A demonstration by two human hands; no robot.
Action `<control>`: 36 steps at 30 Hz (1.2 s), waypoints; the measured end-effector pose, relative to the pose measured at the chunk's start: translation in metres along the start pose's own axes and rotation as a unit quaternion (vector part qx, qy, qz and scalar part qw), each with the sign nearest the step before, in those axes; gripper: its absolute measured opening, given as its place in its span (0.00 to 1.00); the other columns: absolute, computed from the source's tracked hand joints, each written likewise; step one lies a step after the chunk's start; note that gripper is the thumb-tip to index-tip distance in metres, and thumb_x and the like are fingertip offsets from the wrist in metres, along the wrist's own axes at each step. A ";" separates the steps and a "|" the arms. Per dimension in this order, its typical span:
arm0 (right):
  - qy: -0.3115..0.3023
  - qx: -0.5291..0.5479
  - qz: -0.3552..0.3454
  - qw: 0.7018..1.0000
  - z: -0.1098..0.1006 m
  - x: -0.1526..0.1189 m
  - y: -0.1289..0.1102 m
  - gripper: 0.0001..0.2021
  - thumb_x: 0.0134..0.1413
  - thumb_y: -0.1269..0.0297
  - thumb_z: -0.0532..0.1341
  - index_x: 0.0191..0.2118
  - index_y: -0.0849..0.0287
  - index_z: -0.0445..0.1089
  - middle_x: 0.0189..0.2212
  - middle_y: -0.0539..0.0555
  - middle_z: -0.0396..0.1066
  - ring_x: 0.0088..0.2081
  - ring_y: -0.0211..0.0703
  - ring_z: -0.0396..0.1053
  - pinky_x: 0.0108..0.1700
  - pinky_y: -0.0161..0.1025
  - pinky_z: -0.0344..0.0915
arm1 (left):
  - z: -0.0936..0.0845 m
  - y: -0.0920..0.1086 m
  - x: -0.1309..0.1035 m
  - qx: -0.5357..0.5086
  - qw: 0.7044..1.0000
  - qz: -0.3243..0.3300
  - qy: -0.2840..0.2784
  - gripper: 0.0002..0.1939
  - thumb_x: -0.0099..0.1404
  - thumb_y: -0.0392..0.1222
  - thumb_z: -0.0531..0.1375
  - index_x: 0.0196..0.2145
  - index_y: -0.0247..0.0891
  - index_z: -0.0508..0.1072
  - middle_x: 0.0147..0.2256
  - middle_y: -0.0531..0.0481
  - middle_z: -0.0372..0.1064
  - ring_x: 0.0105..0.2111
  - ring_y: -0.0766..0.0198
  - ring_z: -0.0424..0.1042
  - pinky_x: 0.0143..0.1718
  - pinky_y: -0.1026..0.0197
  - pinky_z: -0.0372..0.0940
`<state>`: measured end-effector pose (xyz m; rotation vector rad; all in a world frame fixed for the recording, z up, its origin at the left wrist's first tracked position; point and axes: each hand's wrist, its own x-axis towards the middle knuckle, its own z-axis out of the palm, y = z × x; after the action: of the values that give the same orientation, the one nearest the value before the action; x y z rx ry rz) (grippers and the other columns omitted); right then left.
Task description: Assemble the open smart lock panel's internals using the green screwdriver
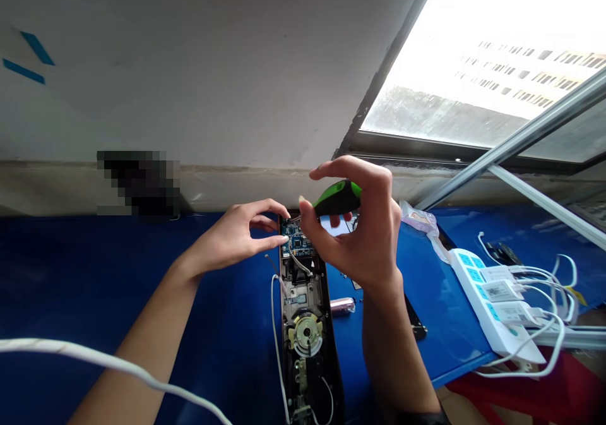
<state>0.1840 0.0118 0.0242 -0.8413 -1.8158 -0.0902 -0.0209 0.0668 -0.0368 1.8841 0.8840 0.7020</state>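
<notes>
My right hand (362,235) grips a screwdriver (337,197) with a green and black handle. Its thin shaft slants down left toward a blue circuit board (298,244); where the tip sits is hard to see. The board lies at the far end of a long black opened housing (326,324). Thumb and fingers of my left hand (241,230) are apart, their tips at the left edge of the board. Nearer to me inside the housing are a round metal speaker-like part (307,333) and a white cable (300,264).
A blue tabletop (227,324) lies beneath. Right of the housing are a pinkish cylinder (341,305), a plastic bag (419,218) and a white power strip (476,292) with several plugs and cables. A thick white cable (118,368) crosses the lower left. A wall (213,84) stands behind.
</notes>
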 end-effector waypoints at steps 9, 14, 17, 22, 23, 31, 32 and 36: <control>-0.044 0.030 0.007 0.999 -0.003 0.000 -0.001 0.24 0.58 0.76 0.63 0.57 0.47 0.62 0.53 0.54 0.74 0.34 0.40 0.75 0.37 0.43 0.80 | 0.000 -0.001 0.000 0.002 1.000 0.004 -0.002 0.21 0.64 0.52 0.68 0.52 0.45 0.74 0.52 0.48 0.75 0.49 0.53 0.78 0.54 0.50 0.73; 0.021 -0.039 -0.008 0.999 -0.001 -0.001 -0.001 0.16 0.58 0.72 0.67 0.49 0.46 0.68 0.37 0.49 0.75 0.28 0.38 0.72 0.31 0.41 0.78 | 0.000 -0.002 0.000 0.004 1.000 0.006 0.000 0.21 0.64 0.51 0.69 0.52 0.46 0.74 0.51 0.49 0.76 0.47 0.54 0.79 0.54 0.49 0.73; -0.008 -0.017 0.009 1.000 -0.004 0.000 -0.002 0.18 0.59 0.74 0.64 0.51 0.47 0.67 0.44 0.52 0.76 0.31 0.40 0.74 0.36 0.44 0.80 | 0.000 -0.001 0.000 0.007 1.000 0.003 0.000 0.21 0.63 0.52 0.68 0.52 0.45 0.74 0.51 0.48 0.76 0.48 0.53 0.79 0.53 0.50 0.73; -0.023 -0.011 0.003 1.000 -0.007 0.000 -0.003 0.20 0.58 0.73 0.65 0.53 0.47 0.66 0.48 0.52 0.76 0.33 0.40 0.76 0.37 0.42 0.80 | 0.000 0.001 -0.001 0.004 1.000 0.000 0.002 0.22 0.63 0.52 0.69 0.52 0.45 0.74 0.52 0.48 0.76 0.48 0.53 0.78 0.52 0.50 0.74; -0.011 -0.026 0.000 1.000 -0.006 0.000 -0.003 0.18 0.58 0.72 0.66 0.51 0.46 0.67 0.44 0.51 0.76 0.32 0.40 0.75 0.35 0.41 0.80 | 0.000 0.001 -0.001 0.003 1.000 0.000 0.001 0.22 0.63 0.51 0.69 0.52 0.46 0.74 0.52 0.48 0.76 0.48 0.53 0.78 0.52 0.50 0.74; -0.033 0.010 0.010 0.999 -0.009 0.000 -0.002 0.26 0.55 0.76 0.64 0.57 0.46 0.65 0.53 0.51 0.73 0.33 0.41 0.76 0.40 0.46 0.81 | -0.001 0.001 -0.001 0.012 1.000 -0.007 0.000 0.22 0.63 0.52 0.69 0.52 0.46 0.74 0.51 0.48 0.76 0.49 0.52 0.78 0.52 0.50 0.74; -0.030 0.005 0.002 1.000 -0.009 -0.001 -0.002 0.26 0.55 0.75 0.65 0.57 0.47 0.65 0.52 0.52 0.74 0.33 0.41 0.76 0.40 0.46 0.81 | -0.001 0.001 -0.001 0.012 1.000 -0.007 0.001 0.22 0.63 0.53 0.69 0.52 0.46 0.74 0.51 0.48 0.76 0.49 0.52 0.78 0.52 0.50 0.74; -0.017 -0.027 0.001 0.999 -0.009 -0.001 -0.001 0.23 0.57 0.75 0.66 0.54 0.45 0.67 0.46 0.48 0.77 0.32 0.39 0.75 0.38 0.41 0.81 | 0.000 0.001 -0.001 0.014 1.000 -0.002 0.000 0.22 0.63 0.51 0.69 0.53 0.47 0.74 0.52 0.49 0.76 0.49 0.53 0.78 0.53 0.49 0.73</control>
<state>0.1902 0.0064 0.0276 -0.8873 -1.8524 -0.1259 -0.0214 0.0658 -0.0357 1.9072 0.9024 0.6910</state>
